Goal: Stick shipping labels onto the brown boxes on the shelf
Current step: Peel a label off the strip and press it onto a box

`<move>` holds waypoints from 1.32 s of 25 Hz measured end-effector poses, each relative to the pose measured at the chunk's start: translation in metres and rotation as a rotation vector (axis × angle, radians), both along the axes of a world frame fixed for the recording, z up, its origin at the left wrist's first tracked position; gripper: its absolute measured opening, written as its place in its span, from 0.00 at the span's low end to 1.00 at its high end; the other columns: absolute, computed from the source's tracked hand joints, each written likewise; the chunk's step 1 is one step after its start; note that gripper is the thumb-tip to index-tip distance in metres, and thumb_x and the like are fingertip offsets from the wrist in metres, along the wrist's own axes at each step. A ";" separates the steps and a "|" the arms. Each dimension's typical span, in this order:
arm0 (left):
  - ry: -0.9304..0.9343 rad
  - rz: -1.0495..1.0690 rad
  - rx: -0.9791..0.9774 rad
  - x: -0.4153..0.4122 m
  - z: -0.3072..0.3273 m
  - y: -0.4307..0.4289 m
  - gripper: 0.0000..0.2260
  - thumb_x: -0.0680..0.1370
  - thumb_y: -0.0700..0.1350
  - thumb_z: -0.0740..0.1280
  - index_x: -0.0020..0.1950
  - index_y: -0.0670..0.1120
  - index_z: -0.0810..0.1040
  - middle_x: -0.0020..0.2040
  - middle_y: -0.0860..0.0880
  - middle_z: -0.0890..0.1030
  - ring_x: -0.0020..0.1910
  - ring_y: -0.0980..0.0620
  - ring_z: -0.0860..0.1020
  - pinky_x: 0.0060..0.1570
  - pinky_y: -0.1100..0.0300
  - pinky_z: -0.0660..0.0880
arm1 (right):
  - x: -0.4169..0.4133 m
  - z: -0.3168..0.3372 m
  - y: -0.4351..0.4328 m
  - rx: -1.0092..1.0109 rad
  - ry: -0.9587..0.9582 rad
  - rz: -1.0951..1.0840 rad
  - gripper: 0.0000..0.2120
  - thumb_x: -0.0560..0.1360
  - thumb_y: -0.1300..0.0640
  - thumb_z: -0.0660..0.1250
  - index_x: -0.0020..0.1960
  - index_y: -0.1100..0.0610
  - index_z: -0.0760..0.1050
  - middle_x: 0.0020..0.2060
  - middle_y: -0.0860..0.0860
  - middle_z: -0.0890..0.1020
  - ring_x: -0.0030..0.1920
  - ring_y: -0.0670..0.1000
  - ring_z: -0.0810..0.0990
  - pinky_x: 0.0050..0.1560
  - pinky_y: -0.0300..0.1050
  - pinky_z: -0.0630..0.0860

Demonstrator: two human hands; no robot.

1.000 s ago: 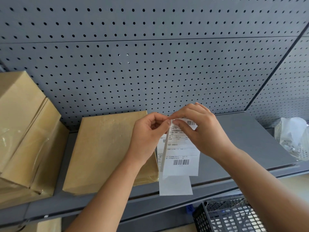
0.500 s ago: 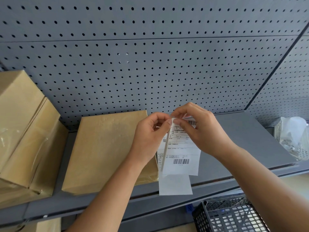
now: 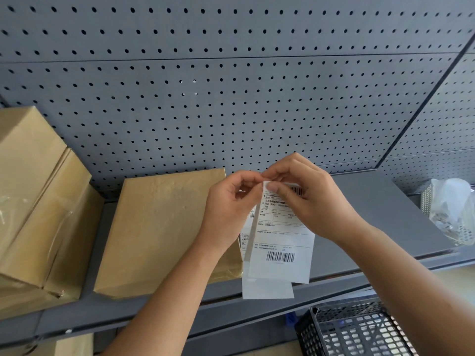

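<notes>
A flat brown box lies on the grey shelf, left of my hands. In front of its right edge hangs a white shipping label with barcodes, a second white sheet showing behind and below it. My left hand pinches the top left corner of the paper. My right hand grips the top of the label, thumb pressed on its printed face. Both hands are above the shelf, to the right of the box.
Two larger brown boxes with clear tape lean together at the left. A grey pegboard wall stands behind. A black mesh basket sits below the shelf at right. A white perforated bin with plastic is at far right.
The hands have stayed at the top of the label with only small finger shifts. The label hangs in nearly the same place.
</notes>
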State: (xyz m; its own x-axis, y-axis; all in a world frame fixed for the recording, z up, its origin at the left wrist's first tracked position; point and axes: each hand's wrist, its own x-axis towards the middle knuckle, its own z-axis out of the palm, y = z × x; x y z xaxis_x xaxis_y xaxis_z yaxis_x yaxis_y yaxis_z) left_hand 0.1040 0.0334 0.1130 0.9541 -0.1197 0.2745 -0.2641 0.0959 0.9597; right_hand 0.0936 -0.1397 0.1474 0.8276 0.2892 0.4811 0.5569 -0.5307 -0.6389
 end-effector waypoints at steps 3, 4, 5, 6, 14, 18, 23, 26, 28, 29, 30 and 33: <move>0.005 0.018 0.018 -0.001 -0.001 -0.001 0.02 0.78 0.37 0.71 0.49 0.39 0.84 0.42 0.47 0.86 0.41 0.57 0.82 0.43 0.65 0.78 | -0.002 0.002 0.000 -0.030 -0.013 -0.016 0.07 0.78 0.63 0.70 0.55 0.61 0.81 0.50 0.49 0.80 0.51 0.46 0.81 0.53 0.31 0.74; 0.009 0.021 0.022 -0.001 -0.001 -0.002 0.03 0.78 0.37 0.71 0.49 0.40 0.84 0.43 0.46 0.86 0.41 0.57 0.82 0.43 0.65 0.78 | -0.002 0.003 0.000 -0.039 -0.014 -0.022 0.06 0.78 0.62 0.71 0.55 0.60 0.82 0.49 0.49 0.80 0.51 0.46 0.80 0.52 0.30 0.73; 0.012 0.023 0.025 -0.001 -0.002 -0.002 0.03 0.79 0.37 0.71 0.50 0.41 0.84 0.44 0.45 0.86 0.41 0.56 0.82 0.43 0.64 0.78 | -0.002 0.003 -0.001 -0.045 -0.014 -0.027 0.06 0.78 0.62 0.71 0.55 0.60 0.82 0.49 0.49 0.80 0.51 0.46 0.80 0.52 0.31 0.73; 0.015 0.026 0.029 -0.001 -0.001 -0.002 0.03 0.79 0.38 0.71 0.50 0.42 0.85 0.44 0.45 0.86 0.41 0.56 0.83 0.44 0.64 0.79 | -0.002 0.003 -0.001 -0.050 -0.016 -0.034 0.06 0.78 0.62 0.71 0.54 0.59 0.82 0.49 0.48 0.80 0.50 0.46 0.80 0.51 0.32 0.74; 0.026 0.039 0.081 -0.001 0.001 -0.001 0.08 0.78 0.35 0.70 0.48 0.47 0.84 0.40 0.53 0.86 0.40 0.59 0.82 0.44 0.66 0.78 | -0.001 0.005 0.000 -0.099 -0.051 -0.036 0.02 0.77 0.63 0.71 0.50 0.59 0.81 0.47 0.47 0.79 0.48 0.46 0.80 0.51 0.38 0.76; 0.047 0.084 0.089 0.002 0.001 -0.003 0.04 0.78 0.37 0.70 0.48 0.43 0.85 0.39 0.54 0.85 0.38 0.61 0.81 0.42 0.67 0.77 | -0.003 0.005 0.001 -0.117 -0.046 -0.021 0.03 0.79 0.64 0.68 0.51 0.58 0.78 0.49 0.47 0.80 0.52 0.49 0.80 0.52 0.49 0.78; 0.098 0.141 0.132 0.007 -0.006 -0.007 0.01 0.78 0.42 0.73 0.47 0.45 0.85 0.40 0.51 0.86 0.39 0.58 0.82 0.41 0.63 0.79 | -0.010 0.005 -0.001 -0.072 0.019 -0.112 0.04 0.81 0.62 0.65 0.54 0.55 0.76 0.50 0.43 0.83 0.53 0.47 0.81 0.51 0.48 0.76; 0.134 0.133 0.181 0.010 -0.010 -0.010 0.01 0.77 0.42 0.73 0.45 0.46 0.84 0.39 0.51 0.85 0.38 0.58 0.81 0.39 0.61 0.79 | -0.012 0.008 -0.003 -0.037 0.022 -0.150 0.04 0.82 0.62 0.63 0.53 0.56 0.75 0.48 0.44 0.83 0.52 0.45 0.81 0.52 0.46 0.75; 0.145 0.118 0.216 0.012 -0.007 -0.011 0.02 0.77 0.41 0.73 0.44 0.46 0.84 0.39 0.51 0.85 0.37 0.56 0.81 0.38 0.60 0.80 | -0.013 0.011 -0.005 -0.027 -0.001 -0.162 0.04 0.82 0.64 0.63 0.53 0.57 0.74 0.47 0.44 0.83 0.52 0.45 0.80 0.52 0.45 0.75; 0.166 0.105 0.261 0.011 -0.005 -0.011 0.04 0.77 0.39 0.72 0.43 0.46 0.83 0.39 0.50 0.85 0.37 0.55 0.81 0.38 0.58 0.80 | -0.014 0.013 -0.007 -0.023 -0.010 -0.171 0.04 0.81 0.64 0.63 0.53 0.56 0.74 0.47 0.44 0.82 0.51 0.45 0.80 0.51 0.45 0.75; 0.218 0.095 0.275 0.013 -0.004 -0.012 0.07 0.78 0.37 0.70 0.41 0.46 0.83 0.38 0.49 0.84 0.37 0.52 0.81 0.37 0.55 0.79 | -0.014 0.015 -0.008 -0.017 -0.019 -0.179 0.05 0.82 0.64 0.62 0.53 0.56 0.74 0.47 0.44 0.82 0.50 0.46 0.80 0.51 0.45 0.74; 0.413 0.076 0.264 0.017 0.001 -0.013 0.20 0.76 0.35 0.61 0.26 0.49 0.78 0.26 0.52 0.76 0.29 0.49 0.74 0.27 0.59 0.69 | -0.018 0.024 -0.011 0.020 -0.052 -0.195 0.05 0.82 0.65 0.62 0.52 0.56 0.74 0.46 0.46 0.82 0.49 0.47 0.80 0.50 0.44 0.74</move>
State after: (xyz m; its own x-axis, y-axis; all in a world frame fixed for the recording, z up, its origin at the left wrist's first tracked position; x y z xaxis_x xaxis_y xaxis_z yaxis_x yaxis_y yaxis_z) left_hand 0.1211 0.0204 0.1142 0.9855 -0.0601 -0.1589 0.1468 -0.1691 0.9746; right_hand 0.0759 -0.1510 0.1714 0.8411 0.1156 0.5284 0.4769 -0.6195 -0.6235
